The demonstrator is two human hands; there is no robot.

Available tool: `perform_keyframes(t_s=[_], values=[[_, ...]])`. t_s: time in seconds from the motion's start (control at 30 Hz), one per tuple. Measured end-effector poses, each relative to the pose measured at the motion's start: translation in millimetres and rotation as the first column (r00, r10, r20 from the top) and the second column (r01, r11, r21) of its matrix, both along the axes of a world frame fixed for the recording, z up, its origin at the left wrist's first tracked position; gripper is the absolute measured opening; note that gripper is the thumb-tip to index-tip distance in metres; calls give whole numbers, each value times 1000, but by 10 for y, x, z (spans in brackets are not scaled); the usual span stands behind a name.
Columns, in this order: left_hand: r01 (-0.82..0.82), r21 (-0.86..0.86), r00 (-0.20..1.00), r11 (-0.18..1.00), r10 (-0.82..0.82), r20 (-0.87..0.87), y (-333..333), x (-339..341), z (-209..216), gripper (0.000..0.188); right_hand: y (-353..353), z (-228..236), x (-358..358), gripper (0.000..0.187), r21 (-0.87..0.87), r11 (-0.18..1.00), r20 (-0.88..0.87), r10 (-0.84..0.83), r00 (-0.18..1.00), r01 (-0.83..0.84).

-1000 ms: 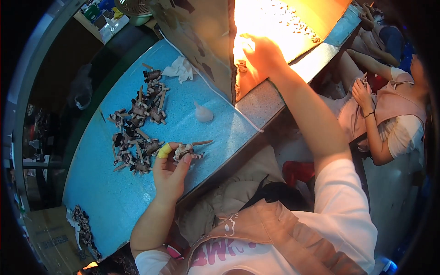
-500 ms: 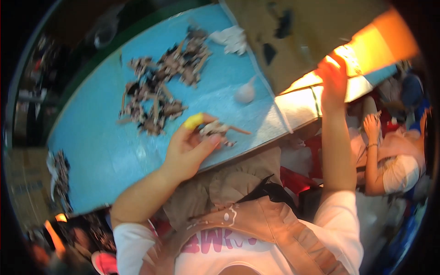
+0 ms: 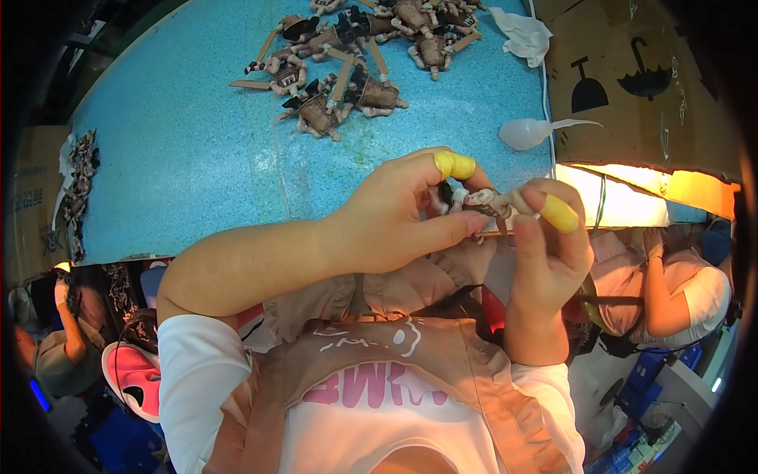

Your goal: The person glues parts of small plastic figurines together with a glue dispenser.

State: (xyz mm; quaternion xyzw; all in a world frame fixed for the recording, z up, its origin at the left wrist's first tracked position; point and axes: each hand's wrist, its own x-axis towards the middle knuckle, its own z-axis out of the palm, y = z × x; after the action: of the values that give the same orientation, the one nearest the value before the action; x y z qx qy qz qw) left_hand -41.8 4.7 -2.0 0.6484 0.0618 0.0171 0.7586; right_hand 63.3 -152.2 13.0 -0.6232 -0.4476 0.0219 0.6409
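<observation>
Nearest in the scene is the person's own chest, in a brown ruffled apron (image 3: 379, 347) over a white shirt, with both forearms rising from it. Just beyond, over the near edge of the desk (image 3: 197, 182), the two hands meet. The left hand (image 3: 395, 217) comes in from the left, its fingers curled round a small brown figurine (image 3: 482, 201), a yellow finger cot (image 3: 455, 165) on the fingertip above it. The right hand (image 3: 553, 245) rises from below on the right and pinches the same figurine from its right side, with another yellow cot (image 3: 559, 213) on the finger that presses against it. So both hands grasp the one small figure, which sits between their fingertips above the near right part of the blue desk.

Farther off, on the right of the desk, a translucent white dropper bulb (image 3: 530, 132) lies beside a cardboard box (image 3: 632, 87). At the far side a heap of brown figurines (image 3: 347, 63) with flat sticks is spread over the blue surface, with a crumpled white cloth (image 3: 521, 33) to its right. Another small pile (image 3: 75, 186) lies at the left edge. A seated person in a white top (image 3: 679, 292) is at the right, below the desk edge.
</observation>
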Motion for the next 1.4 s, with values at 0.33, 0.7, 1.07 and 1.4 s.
perform_keyframes(t_s=[0.33, 0.7, 1.07, 1.4], values=[[-111, 256, 983, 960, 69, 167, 37, 15, -30, 30, 36, 95, 28, 23, -184, 967, 449, -79, 890, 179], [-280, 387, 921, 878, 132, 367, 11, 59, -25, 31, -8, 132, 78, 22, -262, 949, 401, -57, 914, 174], [-210, 357, 920, 910, 60, 388, 26, 77, -20, 34, -36, 58, 15, 25, -160, 934, 718, -110, 687, 318], [-248, 432, 841, 867, -28, 540, 26, 94, -44, 31, -25, -8, 9, 19, -195, 980, 184, -5, 983, 42]])
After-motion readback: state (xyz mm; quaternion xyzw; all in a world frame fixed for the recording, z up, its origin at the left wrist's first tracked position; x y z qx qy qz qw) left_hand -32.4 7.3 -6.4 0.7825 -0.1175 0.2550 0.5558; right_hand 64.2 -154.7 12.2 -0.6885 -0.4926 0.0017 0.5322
